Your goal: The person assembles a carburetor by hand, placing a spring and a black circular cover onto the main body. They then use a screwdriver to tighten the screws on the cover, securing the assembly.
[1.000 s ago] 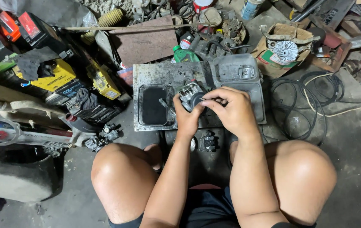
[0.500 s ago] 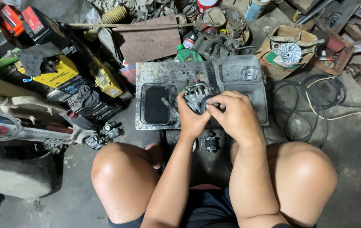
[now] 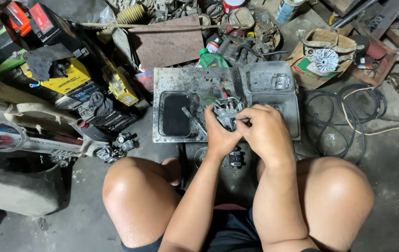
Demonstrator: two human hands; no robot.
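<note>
A small grey metal engine part, like a carburetor (image 3: 226, 111), is gripped from below by my left hand (image 3: 219, 135). My right hand (image 3: 265, 133) is closed over its right side, fingertips pinching a thin tool or small piece against it; what exactly it pinches is too small to tell. Both hands hover over a dirty grey metal tray (image 3: 195, 79) on the floor between my knees. The tray's left compartment holds black liquid (image 3: 175, 114). A thin metal tool (image 3: 194, 120) lies on the tray next to my left hand.
Another small metal part (image 3: 234, 158) lies on the floor under my wrists, more parts (image 3: 115, 147) at the left. Yellow and black batteries (image 3: 69, 79) are stacked at the left, black cables (image 3: 344, 112) coil at the right, a cardboard box with a finned part (image 3: 324, 58) sits behind.
The view has shifted slightly. My hands stay on the engine part, which has turned a little in my left hand, while the right fingers have moved closer onto it.
</note>
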